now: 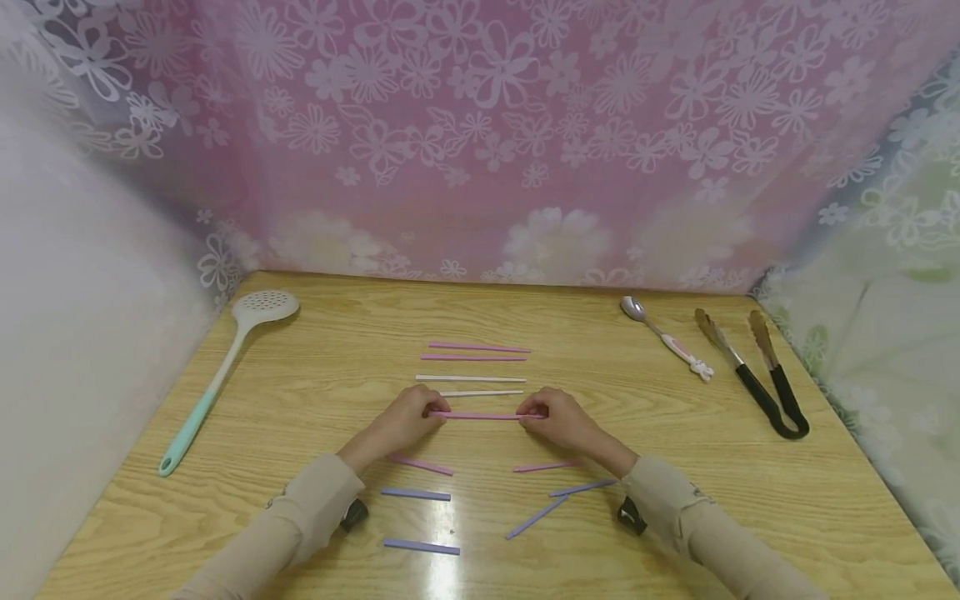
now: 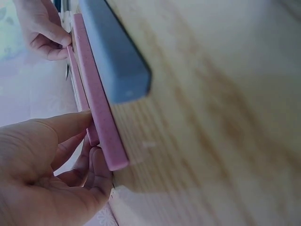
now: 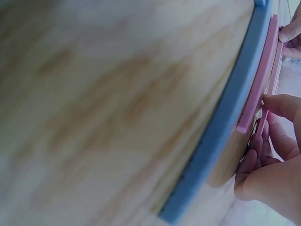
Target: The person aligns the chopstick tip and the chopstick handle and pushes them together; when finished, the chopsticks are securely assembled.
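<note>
My left hand pinches the left end of a pink chopstick between thumb and fingers. The right end of the same chopstick is pinched by my right hand, so it lies level across both hands, low over the table. Just behind it are two white chopsticks, one partly covered by the left hand. Two pink chopsticks lie farther back. Nearer me, a short pink stick is by the left wrist and another short pink stick by the right. In the left wrist view, fingertips meet the held chopstick.
Several short blue-purple sticks lie on the wooden table near me, two touching at the right. A slotted skimmer lies at the left. A spoon and black-handled tongs lie at the right. A floral curtain hangs behind.
</note>
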`<state>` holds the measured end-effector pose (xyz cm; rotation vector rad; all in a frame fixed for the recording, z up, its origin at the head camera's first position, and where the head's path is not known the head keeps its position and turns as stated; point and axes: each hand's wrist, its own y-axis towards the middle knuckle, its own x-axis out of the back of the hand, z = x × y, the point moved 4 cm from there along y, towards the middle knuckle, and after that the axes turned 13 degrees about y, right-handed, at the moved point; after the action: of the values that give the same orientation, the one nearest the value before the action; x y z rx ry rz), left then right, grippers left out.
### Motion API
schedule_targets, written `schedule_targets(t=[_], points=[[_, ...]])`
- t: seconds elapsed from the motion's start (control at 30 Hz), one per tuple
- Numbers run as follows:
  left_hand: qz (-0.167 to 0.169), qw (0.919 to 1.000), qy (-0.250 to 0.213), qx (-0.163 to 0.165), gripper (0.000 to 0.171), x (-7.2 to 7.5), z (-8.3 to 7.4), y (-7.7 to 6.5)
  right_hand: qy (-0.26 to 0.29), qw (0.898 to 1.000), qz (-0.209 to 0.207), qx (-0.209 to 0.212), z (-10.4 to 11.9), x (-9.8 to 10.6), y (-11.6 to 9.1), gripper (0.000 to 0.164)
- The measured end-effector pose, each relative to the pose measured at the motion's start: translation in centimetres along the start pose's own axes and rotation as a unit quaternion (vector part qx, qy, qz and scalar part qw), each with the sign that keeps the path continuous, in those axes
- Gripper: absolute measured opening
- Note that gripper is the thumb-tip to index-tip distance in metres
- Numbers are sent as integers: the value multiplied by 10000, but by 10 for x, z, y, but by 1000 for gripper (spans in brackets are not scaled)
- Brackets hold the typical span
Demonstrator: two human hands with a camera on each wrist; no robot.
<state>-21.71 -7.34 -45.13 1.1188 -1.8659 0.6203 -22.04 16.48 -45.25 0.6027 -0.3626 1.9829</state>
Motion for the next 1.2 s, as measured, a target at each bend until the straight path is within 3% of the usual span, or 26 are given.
schedule_targets(t=[0.47,0.7,1.0,1.2], points=[[16,9999,-106,122,14,3,-2,-2,198,9996,-115,-140,2,5,-1,11],[-246,9993,-245,-106,19,10,-1,-9,349,9979,-391,-376,0,8,-5,16],[-142,9988,-434,-191,22,18,2,-27,571,9963,-528,-376,8,15,-24,24],[112,9981,-559,-225,24,15,8,-44,571,9970,-257,-447,9,14,-44,28]])
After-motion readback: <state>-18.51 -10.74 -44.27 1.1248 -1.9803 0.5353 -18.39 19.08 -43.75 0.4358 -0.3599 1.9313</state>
